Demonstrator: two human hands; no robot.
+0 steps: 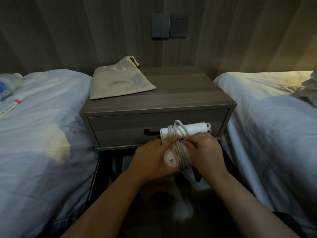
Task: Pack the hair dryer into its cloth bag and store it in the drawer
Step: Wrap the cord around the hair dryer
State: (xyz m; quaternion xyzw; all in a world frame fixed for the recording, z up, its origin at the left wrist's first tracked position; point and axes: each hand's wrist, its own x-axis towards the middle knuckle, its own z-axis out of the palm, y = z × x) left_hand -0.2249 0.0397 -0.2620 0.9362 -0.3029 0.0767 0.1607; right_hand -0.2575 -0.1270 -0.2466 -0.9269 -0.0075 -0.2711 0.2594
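Nearest, both hands wrapped around the white hair dryer (173, 157) just in front of the nightstand: left hand (151, 158) cupping the rounded body, right hand (204, 148) pinching the cord (180, 148) coiled around it. Barrel end poking up against the closed drawer (120, 129), beside its black handle (151, 132). Farther back, cloth bag (118, 81) lying flat and empty-looking at the back left corner of the nightstand top (188, 93), drawstring mouth toward the wall. Beds on either side.
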